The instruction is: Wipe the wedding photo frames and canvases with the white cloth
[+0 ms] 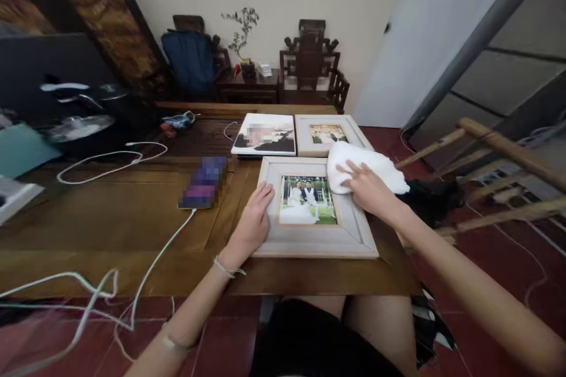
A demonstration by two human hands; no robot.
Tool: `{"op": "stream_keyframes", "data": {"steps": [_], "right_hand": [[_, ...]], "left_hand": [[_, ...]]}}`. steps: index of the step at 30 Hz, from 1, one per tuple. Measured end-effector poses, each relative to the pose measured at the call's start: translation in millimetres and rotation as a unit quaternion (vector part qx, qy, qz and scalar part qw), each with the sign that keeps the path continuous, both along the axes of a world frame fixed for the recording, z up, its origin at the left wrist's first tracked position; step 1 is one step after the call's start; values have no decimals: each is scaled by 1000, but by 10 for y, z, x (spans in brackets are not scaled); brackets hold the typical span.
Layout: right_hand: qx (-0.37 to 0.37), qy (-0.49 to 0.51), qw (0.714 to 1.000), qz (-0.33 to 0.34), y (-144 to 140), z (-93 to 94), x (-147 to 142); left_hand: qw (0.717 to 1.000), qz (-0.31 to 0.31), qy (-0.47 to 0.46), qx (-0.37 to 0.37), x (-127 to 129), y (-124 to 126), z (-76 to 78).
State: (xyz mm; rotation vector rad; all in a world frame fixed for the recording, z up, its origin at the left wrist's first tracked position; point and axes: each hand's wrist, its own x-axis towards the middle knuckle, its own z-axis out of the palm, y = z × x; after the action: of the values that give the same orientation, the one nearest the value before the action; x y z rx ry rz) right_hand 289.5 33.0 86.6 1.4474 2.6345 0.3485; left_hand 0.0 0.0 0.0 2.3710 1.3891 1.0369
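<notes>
White cloth (369, 166) is pressed onto the pale picture frame (315, 235) by the spread-fingered right hand (367, 188), while the frame's left edge is steadied by the left hand (254, 221), fingers together and flat.

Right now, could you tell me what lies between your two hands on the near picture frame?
In the head view, the framed photo of the near picture frame lies between the left hand and the right hand, which presses a white cloth.

Both forearms are reaching up from the lower frame toward its centre, the left hand (255, 219) lying flat with fingers together, the right hand (365, 186) pressing palm-down with fingers spread.
</notes>
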Motion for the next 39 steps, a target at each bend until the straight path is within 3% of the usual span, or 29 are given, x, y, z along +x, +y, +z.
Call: {"op": "stream_keyframes", "data": {"steps": [4, 9, 13, 17, 20, 23, 27, 33, 36, 39], "right_hand": [[-38, 16, 999, 4, -515, 17, 34], [-149, 55, 987, -5, -1177, 92, 75], [-218, 55, 974, -24, -1347, 237, -79], [-241, 79, 967, 22, -1226, 297, -478], [-232, 114, 961, 98, -1108, 195, -798], [-223, 141, 954, 144, -1003, 55, -924], [-160, 181, 965, 103, -768, 63, -643], [126, 197, 972, -25, -42, 372, -142], [174, 127, 976, -38, 257, 264, -156], [136, 47, 990, -6, 333, -28, -281]], "left_hand": [[1000, 4, -27, 2, 29, -9, -4], [999, 8, -34, 15, 40, -10, -19], [999, 12, -41, 17, 47, -10, -13], [999, 15, -34, 13, 56, -8, 11], [999, 20, -25, 11, 57, 0, 23], [1000, 19, -25, 4, 51, 7, 15], [1000, 13, -17, 14, 51, -1, -2], [1000, 14, -23, 15, 65, -15, 16], [999, 15, -25, 18, 57, -8, 21], [999, 14, -24, 19, 47, -5, 21]]}}
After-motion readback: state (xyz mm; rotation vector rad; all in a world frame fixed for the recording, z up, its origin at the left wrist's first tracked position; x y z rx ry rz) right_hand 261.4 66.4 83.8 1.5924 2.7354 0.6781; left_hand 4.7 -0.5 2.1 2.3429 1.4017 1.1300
